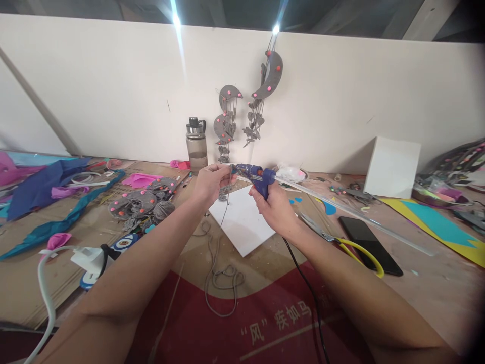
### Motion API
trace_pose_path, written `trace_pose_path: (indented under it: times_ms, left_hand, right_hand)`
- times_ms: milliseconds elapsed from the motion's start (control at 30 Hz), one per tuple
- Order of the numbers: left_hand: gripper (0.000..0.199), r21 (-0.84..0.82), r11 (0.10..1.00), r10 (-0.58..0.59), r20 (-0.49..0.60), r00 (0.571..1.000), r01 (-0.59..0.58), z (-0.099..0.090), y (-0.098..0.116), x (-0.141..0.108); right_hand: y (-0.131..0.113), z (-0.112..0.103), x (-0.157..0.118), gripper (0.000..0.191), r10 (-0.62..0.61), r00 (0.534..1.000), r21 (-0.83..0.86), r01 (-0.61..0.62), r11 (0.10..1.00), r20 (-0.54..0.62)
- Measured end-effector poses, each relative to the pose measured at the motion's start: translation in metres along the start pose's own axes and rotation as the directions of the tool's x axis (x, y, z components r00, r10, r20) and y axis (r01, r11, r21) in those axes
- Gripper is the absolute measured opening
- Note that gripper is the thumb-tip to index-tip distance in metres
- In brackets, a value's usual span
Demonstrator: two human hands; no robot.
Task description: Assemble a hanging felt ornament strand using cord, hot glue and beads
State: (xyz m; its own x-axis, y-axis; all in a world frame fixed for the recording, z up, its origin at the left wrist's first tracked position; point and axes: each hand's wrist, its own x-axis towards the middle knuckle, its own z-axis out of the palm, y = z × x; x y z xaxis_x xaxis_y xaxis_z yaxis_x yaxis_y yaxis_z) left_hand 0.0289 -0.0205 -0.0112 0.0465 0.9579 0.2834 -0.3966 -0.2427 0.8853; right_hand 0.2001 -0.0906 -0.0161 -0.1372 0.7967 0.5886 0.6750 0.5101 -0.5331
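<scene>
My right hand [273, 205] is wrapped round the handle of a blue glue gun [255, 175], which points left. A long clear glue stick [341, 208] runs out of its back. My left hand [216, 183] pinches something small at the gun's nozzle, with a grey cord [222, 217] hanging from the fingers; the small piece is mostly hidden. Below the hands lies a white board [246, 227]. The cord's loose loops rest on the red and brown cardboard [265, 283] in front of it.
Yellow-handled scissors [356, 247] and a black phone [369, 242] lie at the right. A bottle [196, 146] stands behind. Grey moon decorations [271, 76] hang at the wall. More grey pieces [142, 202], coloured felt [45, 187] and a white plug [87, 259] are at the left.
</scene>
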Motion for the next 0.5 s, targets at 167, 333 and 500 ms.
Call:
trace_pose_path:
  times_ms: [167,333,500]
  left_hand:
    - [0.020,0.032,0.999,0.017,-0.009,1.000,-0.017,0.0014,0.0001,-0.0020]
    - [0.022,0.043,0.998,0.050,-0.030,0.998,-0.049,0.0003,-0.0034,0.0004]
    - [0.020,0.037,0.997,0.066,-0.047,0.997,-0.064,0.0004,-0.0041,0.0013]
  right_hand:
    - [0.0007,0.0023,0.0002,0.027,-0.031,0.999,-0.045,0.029,0.999,-0.043]
    - [0.0046,0.0043,0.0004,0.028,-0.029,0.998,-0.059,0.026,0.998,-0.061]
    - [0.0055,0.0040,0.0007,0.027,-0.031,0.998,-0.070,0.027,0.997,-0.059]
